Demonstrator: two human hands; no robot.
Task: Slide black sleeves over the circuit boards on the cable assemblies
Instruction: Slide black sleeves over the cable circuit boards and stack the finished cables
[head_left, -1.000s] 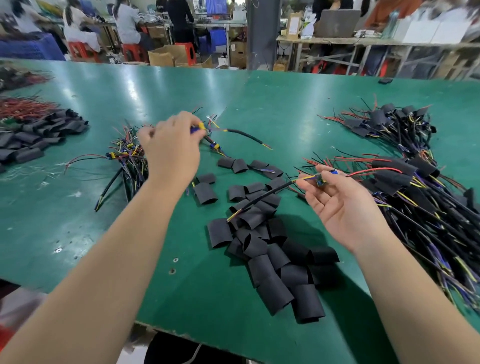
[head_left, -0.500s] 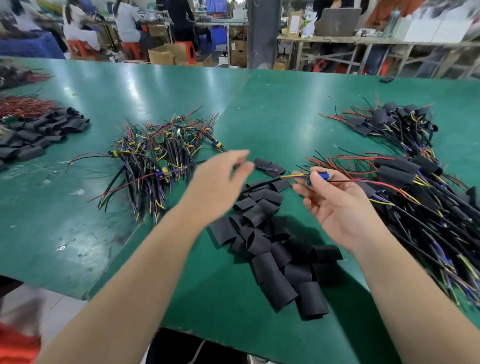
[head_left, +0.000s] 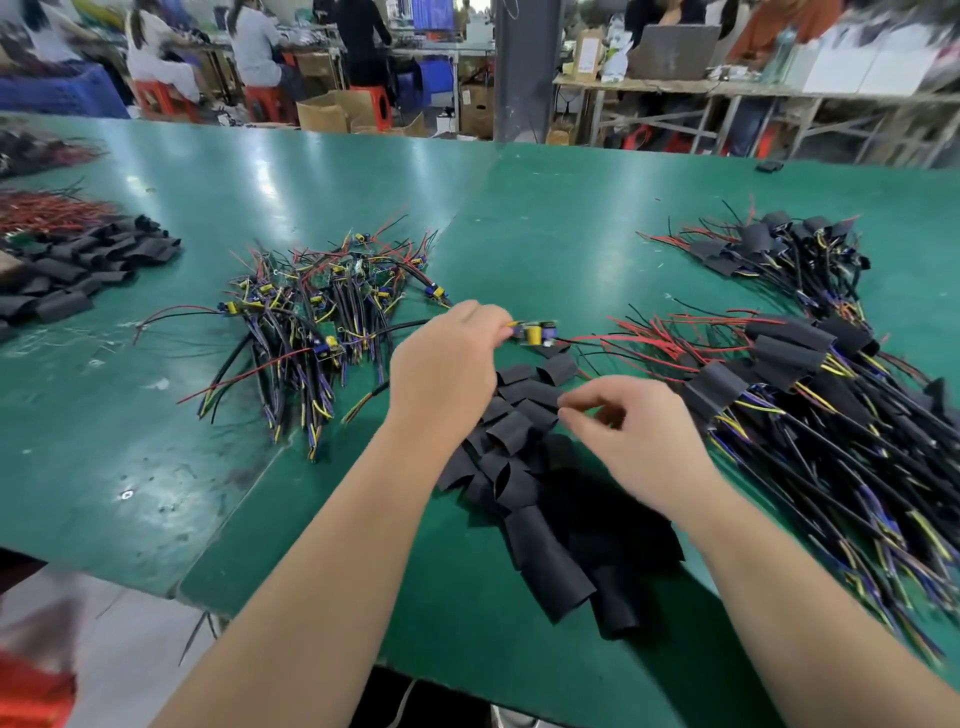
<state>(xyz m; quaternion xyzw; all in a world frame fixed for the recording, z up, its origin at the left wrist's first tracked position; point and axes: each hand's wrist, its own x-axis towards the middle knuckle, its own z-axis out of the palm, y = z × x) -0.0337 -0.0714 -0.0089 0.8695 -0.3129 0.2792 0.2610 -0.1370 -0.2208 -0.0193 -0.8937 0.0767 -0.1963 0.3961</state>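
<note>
Head view is showing your left hand (head_left: 447, 364) pinching a small circuit board (head_left: 536, 333) with a yellow component by its near end, holding it just above the glossy green worktable (head_left: 519, 218), with thin red wire trailing off its far end to the right. The two hands are working apart, the left one farther from you, the right one nearer and to the right. Your right hand (head_left: 639, 436) is hovering over the loose pile of short black tubular sleeves (head_left: 524, 431) lying between your forearms, its fingers curling and its thumb and forefinger meeting at the upper edge of the pile; whether they are gripping a sleeve cannot be told. The board is sitting just beyond that pile, not inside any sleeve. To the left of your left hand, a tangled heap of bare cable assemblies (head_left: 311, 306) with black, red, yellow and purple wires and uncovered boards is lying on the table. To your right, a long heap of sleeved cable assemblies (head_left: 810, 374) is spreading toward the table edge, each board covered in black, and a smaller sleeved bundle (head_left: 779, 249) is lying farther back. At the far left, another pile of black sleeves (head_left: 78, 270) is resting beside a bunch of red wires (head_left: 47, 208). Beyond the table, seated people are working at benches near brown cardboard boxes (head_left: 332, 111).
</note>
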